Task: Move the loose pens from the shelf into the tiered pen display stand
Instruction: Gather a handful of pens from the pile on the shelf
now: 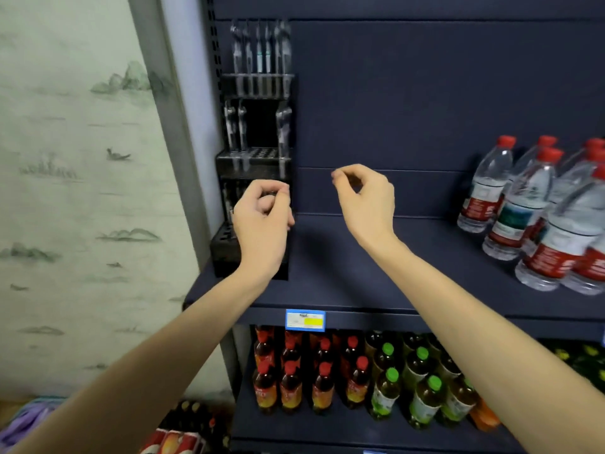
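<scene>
The tiered pen display stand [258, 152] stands at the shelf's [376, 273] left end, pens [260, 54] upright in its upper tiers. The left hand [262, 211] hovers before its lowest tier, fingers curled; whether they pinch a pen is unclear. The right hand [365, 198] hangs beside it, fingers curled, empty. Water bottles [523, 208] stand well right.

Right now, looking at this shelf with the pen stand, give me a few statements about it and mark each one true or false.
1. The black tiered pen display stand stands at the left end of the dark blue shelf. True.
2. The stand's top tier is empty. False: several clear-barrelled pens stand in it.
3. The clear water bottles with red caps are at the shelf's right end. True.
4. The right hand rests flat on the shelf. False: it is raised, fingers curled.
5. The left hand is in front of the stand's lower tiers. True.
</scene>
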{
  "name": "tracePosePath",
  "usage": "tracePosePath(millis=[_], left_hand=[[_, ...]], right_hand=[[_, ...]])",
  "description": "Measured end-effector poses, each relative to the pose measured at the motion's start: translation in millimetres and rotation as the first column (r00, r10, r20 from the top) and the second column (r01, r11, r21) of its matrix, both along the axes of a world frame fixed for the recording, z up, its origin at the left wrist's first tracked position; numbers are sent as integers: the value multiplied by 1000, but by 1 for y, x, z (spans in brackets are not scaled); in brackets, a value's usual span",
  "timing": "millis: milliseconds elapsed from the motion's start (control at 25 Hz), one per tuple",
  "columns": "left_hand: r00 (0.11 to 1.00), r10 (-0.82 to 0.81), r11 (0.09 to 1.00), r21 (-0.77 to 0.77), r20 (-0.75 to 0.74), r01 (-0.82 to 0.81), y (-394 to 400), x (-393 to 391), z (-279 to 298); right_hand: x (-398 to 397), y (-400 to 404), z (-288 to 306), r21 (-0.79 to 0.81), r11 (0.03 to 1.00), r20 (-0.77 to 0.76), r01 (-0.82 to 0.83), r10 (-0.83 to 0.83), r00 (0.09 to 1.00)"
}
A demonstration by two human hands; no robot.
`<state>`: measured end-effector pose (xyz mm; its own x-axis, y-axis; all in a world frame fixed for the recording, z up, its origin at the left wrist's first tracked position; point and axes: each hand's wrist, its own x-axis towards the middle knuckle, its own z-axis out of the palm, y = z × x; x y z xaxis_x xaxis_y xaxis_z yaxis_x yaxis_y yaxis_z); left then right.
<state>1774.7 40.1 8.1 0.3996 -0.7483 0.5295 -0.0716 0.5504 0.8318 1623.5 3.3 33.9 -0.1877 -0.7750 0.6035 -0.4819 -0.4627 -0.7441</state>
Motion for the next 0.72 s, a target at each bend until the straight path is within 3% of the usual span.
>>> tracePosePath(millis=[200, 440, 720], left_hand=[[979, -185, 975, 144, 86, 172, 0, -131, -8], [939, -338, 940, 63, 70, 334, 31, -329, -9], [778, -615, 788, 141, 126, 600, 68, -534, -13]], right_hand=[[-132, 22, -26, 80, 997, 138, -10, -1, 990], [-311, 88, -35, -5, 1000, 330, 4, -2, 944], [-495, 156, -49, -4, 953, 303, 303, -288, 909]])
